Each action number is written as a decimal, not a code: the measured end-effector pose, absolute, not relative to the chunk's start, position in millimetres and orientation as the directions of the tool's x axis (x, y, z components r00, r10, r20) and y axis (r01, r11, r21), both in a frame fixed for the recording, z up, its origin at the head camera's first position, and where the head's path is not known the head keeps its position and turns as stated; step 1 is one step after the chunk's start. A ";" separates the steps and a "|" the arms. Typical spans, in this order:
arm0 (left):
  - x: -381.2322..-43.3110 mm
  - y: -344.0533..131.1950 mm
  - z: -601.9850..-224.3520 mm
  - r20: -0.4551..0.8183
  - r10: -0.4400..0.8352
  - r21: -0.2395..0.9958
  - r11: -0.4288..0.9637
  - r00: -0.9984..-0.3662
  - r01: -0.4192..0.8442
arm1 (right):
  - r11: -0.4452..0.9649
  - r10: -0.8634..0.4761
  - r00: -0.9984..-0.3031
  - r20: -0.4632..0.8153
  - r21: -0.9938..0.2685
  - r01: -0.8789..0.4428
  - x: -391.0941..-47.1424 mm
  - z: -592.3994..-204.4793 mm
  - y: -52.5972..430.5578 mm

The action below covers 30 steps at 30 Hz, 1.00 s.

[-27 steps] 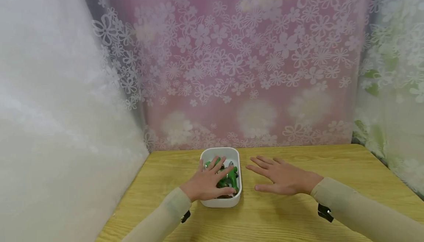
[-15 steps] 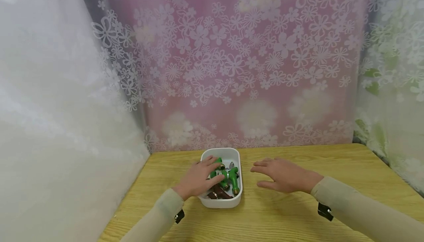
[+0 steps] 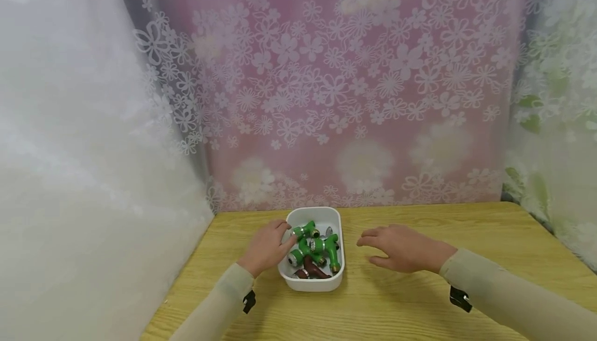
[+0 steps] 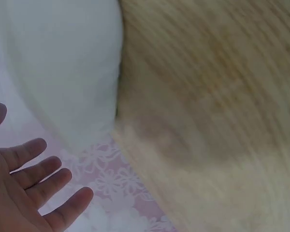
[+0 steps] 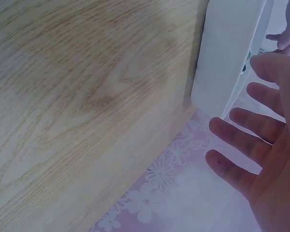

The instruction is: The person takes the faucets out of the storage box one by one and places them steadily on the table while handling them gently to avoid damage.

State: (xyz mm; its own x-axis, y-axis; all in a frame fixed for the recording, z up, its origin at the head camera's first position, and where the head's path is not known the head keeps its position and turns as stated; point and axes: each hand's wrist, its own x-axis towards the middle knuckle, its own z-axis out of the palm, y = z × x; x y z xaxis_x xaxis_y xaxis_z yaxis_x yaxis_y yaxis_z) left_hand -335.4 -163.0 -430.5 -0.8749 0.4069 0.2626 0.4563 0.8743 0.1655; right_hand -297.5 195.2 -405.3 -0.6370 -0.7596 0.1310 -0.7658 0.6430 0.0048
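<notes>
A white tray [image 3: 311,285] holds several green branched pipe fittings [image 3: 332,253] with metal collars and brass-coloured ends. Near its front lies a dark brown fitting [image 3: 317,270], and a small silvery piece [image 3: 329,231] shows at the back right. My left hand [image 3: 267,247] hovers at the tray's left rim, fingers relaxed and holding nothing. Right of the tray, apart from it, my right hand [image 3: 398,249] is held over the table with loosely bent fingers. Both wrist views show spread, bare fingers beside the tray's outer wall [image 5: 227,53].
The tray stands on a wood-grain table [image 3: 373,304] near its back edge. A pink flowered curtain [image 3: 354,97] hangs behind, with a white sheet [image 3: 93,175] on the left and a pale leafy curtain [image 3: 555,123] on the right.
My left hand has drawn back leftward from over the tray to its left rim, uncovering the fittings. The right hand's spread fingers have relaxed and come closer together, in about the same place.
</notes>
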 end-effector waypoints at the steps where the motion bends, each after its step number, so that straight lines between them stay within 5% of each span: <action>1: -337.1 -163.8 -433.0 0.256 0.399 0.166 0.879 -0.881 0.446 | 0.644 -0.759 -0.639 0.126 -0.001 -0.765 -297.4 -404.9 195.4; 30: -350.1 -159.5 -465.1 0.235 0.392 0.086 0.903 -0.889 0.421 | 0.630 -0.773 -0.630 0.078 -0.025 -0.776 -305.2 -399.2 177.9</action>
State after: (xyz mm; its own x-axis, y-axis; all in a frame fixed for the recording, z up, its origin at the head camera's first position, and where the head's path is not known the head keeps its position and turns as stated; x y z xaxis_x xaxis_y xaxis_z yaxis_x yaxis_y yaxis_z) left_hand -350.1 -159.5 -465.1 -0.8892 0.3923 0.2354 0.4211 0.9029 0.0860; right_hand -305.2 177.9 -399.2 -0.6300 -0.7727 0.0778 -0.7760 0.6303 -0.0247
